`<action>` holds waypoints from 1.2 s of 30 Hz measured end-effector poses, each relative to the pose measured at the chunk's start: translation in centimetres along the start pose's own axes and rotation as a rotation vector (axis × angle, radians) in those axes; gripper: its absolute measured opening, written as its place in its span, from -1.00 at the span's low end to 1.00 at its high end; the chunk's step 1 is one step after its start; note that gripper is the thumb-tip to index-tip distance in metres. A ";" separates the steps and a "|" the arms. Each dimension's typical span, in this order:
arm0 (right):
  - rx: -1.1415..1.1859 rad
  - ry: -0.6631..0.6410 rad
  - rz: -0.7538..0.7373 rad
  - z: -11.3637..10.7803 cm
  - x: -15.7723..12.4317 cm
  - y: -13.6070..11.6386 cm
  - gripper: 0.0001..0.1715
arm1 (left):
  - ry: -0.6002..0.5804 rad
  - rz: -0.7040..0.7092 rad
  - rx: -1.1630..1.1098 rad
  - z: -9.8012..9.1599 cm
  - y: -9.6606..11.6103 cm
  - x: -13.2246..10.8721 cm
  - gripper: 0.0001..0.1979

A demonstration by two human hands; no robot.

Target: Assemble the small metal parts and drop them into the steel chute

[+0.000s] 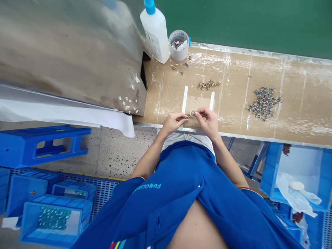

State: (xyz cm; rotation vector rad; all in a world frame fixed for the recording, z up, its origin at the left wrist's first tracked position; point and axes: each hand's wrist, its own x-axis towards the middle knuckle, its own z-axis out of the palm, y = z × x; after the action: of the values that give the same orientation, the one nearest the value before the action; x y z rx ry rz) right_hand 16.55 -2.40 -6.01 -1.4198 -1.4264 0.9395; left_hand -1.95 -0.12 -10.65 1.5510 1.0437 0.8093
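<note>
My left hand [174,123] is closed in a pinch at the near edge of the cardboard-covered bench. A tiny brass-coloured piece [189,116] shows at its fingertips. Opposite it, my right hand [209,121] is also pinched, with what looks like a thin light stick at its fingers; its kind is too small to make out. Between the two hands is a small white ring [192,112], close to the right fingertips. Under them lies a cardboard square [199,102] flanked by two white strips. Behind it sits a pile of small brass-coloured parts [208,85].
A heap of blue-and-brass parts [264,102] lies on the right. A white bottle [156,36] and a round tub [178,52] stand at the back. The metal housing [103,58] borders the left. Below are a blue stool [23,147] and blue bins [55,238].
</note>
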 end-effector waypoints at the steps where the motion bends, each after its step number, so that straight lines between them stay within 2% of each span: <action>1: -0.007 -0.002 -0.004 0.0 0.0 0.0 -0.65 | 0.000 0.002 0.000 0.0 0.0 0.0 -0.82; 17: -0.133 -0.062 -0.080 -0.1 0.2 -0.4 -0.72 | -0.012 0.029 -0.021 -0.1 0.1 0.1 -0.84; 26: -0.131 -0.094 -0.068 -0.2 0.2 -0.5 -0.65 | -0.023 0.018 -0.031 -0.1 0.1 0.1 -0.82; 33: -0.146 -0.081 -0.057 -0.1 0.0 -0.7 -0.62 | -0.027 0.001 -0.005 -0.2 0.2 0.1 -0.81; 36: -0.113 -0.029 -0.038 -0.5 0.1 -0.4 -0.63 | -0.017 0.004 -0.009 -0.2 0.3 0.1 -0.83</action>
State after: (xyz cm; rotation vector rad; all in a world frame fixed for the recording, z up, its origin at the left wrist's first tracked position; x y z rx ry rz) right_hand 16.95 -2.33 -5.48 -1.4619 -1.5439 0.8706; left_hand -2.03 -0.02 -10.37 1.5503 1.0234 0.8017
